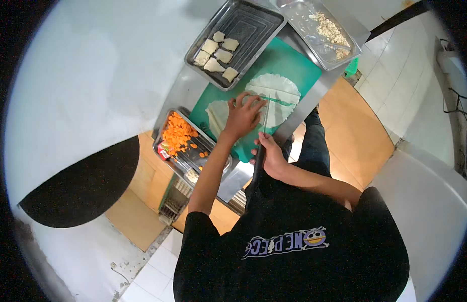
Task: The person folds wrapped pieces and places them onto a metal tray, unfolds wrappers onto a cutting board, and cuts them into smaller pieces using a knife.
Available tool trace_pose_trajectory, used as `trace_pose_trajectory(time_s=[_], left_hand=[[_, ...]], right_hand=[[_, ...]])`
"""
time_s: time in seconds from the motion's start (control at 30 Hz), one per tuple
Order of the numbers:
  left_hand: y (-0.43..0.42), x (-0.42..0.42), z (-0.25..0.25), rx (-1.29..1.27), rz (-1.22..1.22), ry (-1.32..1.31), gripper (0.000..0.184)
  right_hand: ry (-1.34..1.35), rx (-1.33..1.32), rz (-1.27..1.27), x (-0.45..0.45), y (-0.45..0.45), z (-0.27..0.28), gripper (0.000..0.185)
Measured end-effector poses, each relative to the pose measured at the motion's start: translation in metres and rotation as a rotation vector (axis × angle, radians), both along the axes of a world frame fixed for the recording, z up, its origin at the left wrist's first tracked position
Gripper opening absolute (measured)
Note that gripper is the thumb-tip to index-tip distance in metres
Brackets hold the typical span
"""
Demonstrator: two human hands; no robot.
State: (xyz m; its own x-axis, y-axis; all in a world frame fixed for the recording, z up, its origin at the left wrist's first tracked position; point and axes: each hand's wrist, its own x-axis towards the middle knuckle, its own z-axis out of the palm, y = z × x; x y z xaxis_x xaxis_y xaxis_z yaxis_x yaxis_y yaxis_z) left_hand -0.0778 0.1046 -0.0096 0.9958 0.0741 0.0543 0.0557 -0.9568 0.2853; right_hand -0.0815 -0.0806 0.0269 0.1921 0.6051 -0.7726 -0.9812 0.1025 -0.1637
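Note:
A round white dough sheet (271, 86) lies on the green cutting board (289, 58), with a straight cut across it that shows green. My right hand (273, 158) grips a knife (265, 121) whose thin blade points away from me over the sheet. Against the sheet's left side rests my left hand (243, 117), fingers spread and bent, fingertips close to the blade. More pale dough (217, 113) lies on the board to the left, partly hidden by that hand.
Beyond the board, a dark tray (251, 20) bears several pale folded pieces (223, 55). A metal pan (306, 30) at far right holds crumbly beige filling (331, 32). On the left, another tray (185, 168) holds chopped orange pieces (177, 132) and a small red packet (163, 151).

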Motion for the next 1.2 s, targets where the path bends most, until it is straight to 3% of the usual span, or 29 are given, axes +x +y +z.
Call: trace_pose_trajectory(time_s=[0.47,1.2], left_hand=[[-0.003,-0.001,0.003,0.014,-0.007,0.048,0.06],[-0.007,0.0,0.004,0.09,-0.011,0.037,0.059]], right_hand=[[0.038,0.033,-0.034,0.0,0.009,-0.02,0.027],[0.212,0.038,-0.09,-0.001,0.018,0.002,0.022]])
